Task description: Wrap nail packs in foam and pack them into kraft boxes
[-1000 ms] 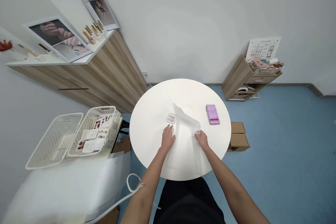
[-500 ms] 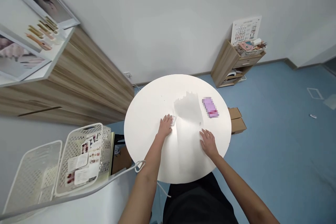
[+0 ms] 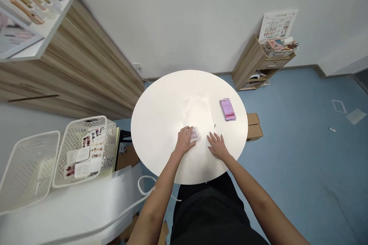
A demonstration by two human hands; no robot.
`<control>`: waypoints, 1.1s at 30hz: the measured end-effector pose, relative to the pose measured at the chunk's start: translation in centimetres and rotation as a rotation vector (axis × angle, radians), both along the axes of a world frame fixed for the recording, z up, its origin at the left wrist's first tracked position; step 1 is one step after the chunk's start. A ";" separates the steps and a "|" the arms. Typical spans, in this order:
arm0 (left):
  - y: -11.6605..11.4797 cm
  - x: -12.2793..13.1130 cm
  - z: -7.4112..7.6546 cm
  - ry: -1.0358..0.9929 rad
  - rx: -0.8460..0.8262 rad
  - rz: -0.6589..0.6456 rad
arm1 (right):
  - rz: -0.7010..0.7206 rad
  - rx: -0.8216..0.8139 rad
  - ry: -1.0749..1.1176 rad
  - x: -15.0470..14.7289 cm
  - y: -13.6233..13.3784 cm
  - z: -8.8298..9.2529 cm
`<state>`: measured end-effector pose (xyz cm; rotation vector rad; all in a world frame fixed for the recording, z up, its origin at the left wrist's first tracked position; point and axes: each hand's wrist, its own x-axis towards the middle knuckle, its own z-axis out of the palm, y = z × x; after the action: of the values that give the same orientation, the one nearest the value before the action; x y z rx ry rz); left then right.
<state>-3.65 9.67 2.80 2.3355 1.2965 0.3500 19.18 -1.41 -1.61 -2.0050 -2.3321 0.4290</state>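
- Had the left hand (image 3: 184, 140) closed round the left side of a small clear case (image 3: 195, 134), with fingers towards the far edge and thumb at the near edge.
- Found the case near the middle of the round white table (image 3: 152, 122), between both hands, with small rounded contents faintly visible inside.
- Could not tell from above whether resting on the tabletop or lifted slightly.
- Had the right hand (image 3: 217, 146) open and palm down, with fingers spread, apart from the case and gripping nothing.
- Made out a thin glossy sheet (image 3: 201, 109) flat on the table beyond the case, with a faint right edge; could not follow the full outline against the white.
- Judged the sheet laid out and the case already in hand, so took the spreading and the pick-up as done.
- Judged the handling of the case unfinished, with no release yet by the left hand; could not gauge how much remained beyond that.
- Noticed a small dark mark (image 3: 214, 126) just beyond the right fingertips, too tiny to identify.
- Saw a purple, pixelated object (image 3: 227, 109) on the table's right side, untouched.
- Saw cards (image 3: 86, 155) in a perforated white basket (image 3: 110, 141) left of the table, touched by neither hand.
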 end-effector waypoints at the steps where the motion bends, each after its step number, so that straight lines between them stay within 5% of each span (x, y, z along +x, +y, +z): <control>1: -1.1 1.0 -0.1 0.004 -0.016 -0.022 | 0.014 -0.001 0.004 0.2 0.2 0.2; 7: -5.9 5.0 -2.1 0.034 -0.084 -0.021 | -0.009 0.081 0.065 2.0 -0.8 1.7; 11: -7.3 5.7 -3.1 0.019 -0.051 0.002 | 0.139 0.067 0.138 3.3 -3.7 2.5; 18: -12.5 3.0 -2.6 -0.040 0.037 -0.021 | 0.451 -0.022 0.142 4.1 -7.2 2.0; 24: -17.3 1.7 -2.5 0.006 -0.119 -0.092 | 0.466 -0.006 0.115 3.4 -6.6 1.6; 28: -16.3 2.5 -1.8 0.009 -0.158 -0.003 | 0.276 -0.064 0.202 2.9 -5.0 2.6; 33: -11.3 3.3 -0.3 -0.134 -0.192 0.207 | -0.015 -0.055 0.394 3.4 -1.2 3.9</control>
<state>-0.37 -1.63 2.51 1.9908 1.4419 0.4196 22.57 -2.61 2.33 -1.7599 -2.0824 0.8115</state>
